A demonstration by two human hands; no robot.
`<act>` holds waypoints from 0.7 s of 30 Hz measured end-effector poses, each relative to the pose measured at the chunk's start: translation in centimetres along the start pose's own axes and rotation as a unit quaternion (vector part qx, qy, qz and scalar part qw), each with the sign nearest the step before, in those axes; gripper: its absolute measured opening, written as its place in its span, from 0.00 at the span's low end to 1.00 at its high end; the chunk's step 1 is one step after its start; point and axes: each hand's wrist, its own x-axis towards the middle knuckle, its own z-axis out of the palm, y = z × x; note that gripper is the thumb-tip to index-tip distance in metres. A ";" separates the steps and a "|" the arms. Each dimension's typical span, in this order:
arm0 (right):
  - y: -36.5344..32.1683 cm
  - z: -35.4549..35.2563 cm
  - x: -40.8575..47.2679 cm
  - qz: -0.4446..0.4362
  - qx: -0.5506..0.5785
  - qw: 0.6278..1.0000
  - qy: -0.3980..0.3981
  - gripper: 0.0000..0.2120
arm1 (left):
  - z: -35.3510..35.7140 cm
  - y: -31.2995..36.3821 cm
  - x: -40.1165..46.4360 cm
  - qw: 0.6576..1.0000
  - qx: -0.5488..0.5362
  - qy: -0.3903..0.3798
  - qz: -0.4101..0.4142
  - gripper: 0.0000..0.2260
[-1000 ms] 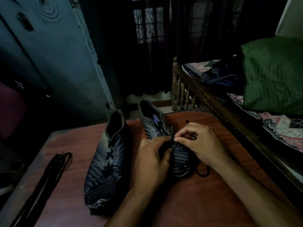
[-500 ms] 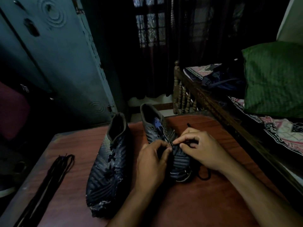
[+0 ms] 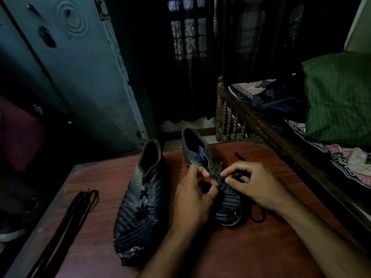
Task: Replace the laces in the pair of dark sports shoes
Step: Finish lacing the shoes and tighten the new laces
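Dim bedroom, head view; reddish-brown wooden table point(image 3: 251, 247) in foreground. Two dark sports shoes stand on it side by side, toes toward the viewer. Left shoe point(image 3: 138, 197): black lace crossed through its eyelets, untouched by either hand. Right shoe point(image 3: 226, 203): both hands at its lacing area. Left hand point(image 3: 192, 199): fingers curled, thumb and forefinger closed at the shoe's eyelet row; whether they pinch lace or the shoe's upper cannot be told. Right hand point(image 3: 253, 185): thumb and forefinger pinch a black lace point(image 3: 258, 215) at the eyelets; its loose part loops on the table just right of the toe, w/ one end showing beyond the knuckles. Bundle of spare dark laces point(image 3: 66, 223) lies near the table's left edge, well apart from the shoes. Bkgd: blue-grey metal cupboard point(image 3: 80, 77) at left, curtained window point(image 3: 188, 37) at centre, wooden bed point(image 3: 251, 121) w/ green pillow point(image 3: 339, 95) at right.
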 end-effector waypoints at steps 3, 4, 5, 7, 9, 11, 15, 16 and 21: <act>-0.1 0.1 0.2 -0.020 -0.034 0.998 0.056 0.09 | 0.0 0.5 -0.2 1.000 -0.005 0.007 0.008 0.15; 0.0 0.0 0.3 -0.023 -0.045 0.995 0.083 0.09 | 0.0 0.6 -0.2 1.000 -0.011 0.011 0.006 0.16; 0.0 -0.1 0.4 -0.022 -0.049 0.993 0.105 0.10 | 0.0 0.7 -0.3 1.000 -0.019 0.015 0.004 0.17; 0.0 -0.3 0.4 -0.020 -0.062 0.989 0.132 0.13 | 0.0 0.7 -0.3 1.000 -0.024 0.018 -0.001 0.16; 0.0 -0.2 0.3 -0.047 -0.101 0.981 0.159 0.12 | 0.0 0.6 -0.2 1.000 -0.018 0.013 -0.003 0.15; -0.2 0.1 0.2 -0.092 -0.138 0.969 0.181 0.09 | 0.0 0.5 -0.2 1.000 -0.019 0.012 -0.008 0.15; -1.3 0.9 -0.1 -0.149 -0.137 0.968 0.148 0.08 | -0.1 0.4 -0.2 0.996 -0.080 0.004 -0.028 0.15; -1.5 1.2 -0.2 -0.156 -0.138 0.970 0.125 0.08 | -0.1 0.3 -0.1 0.994 -0.105 0.000 -0.034 0.15; -0.5 1.3 -0.2 -0.151 -0.194 0.969 0.016 0.07 | -0.3 0.9 -0.2 0.965 -0.251 -0.030 -0.074 0.15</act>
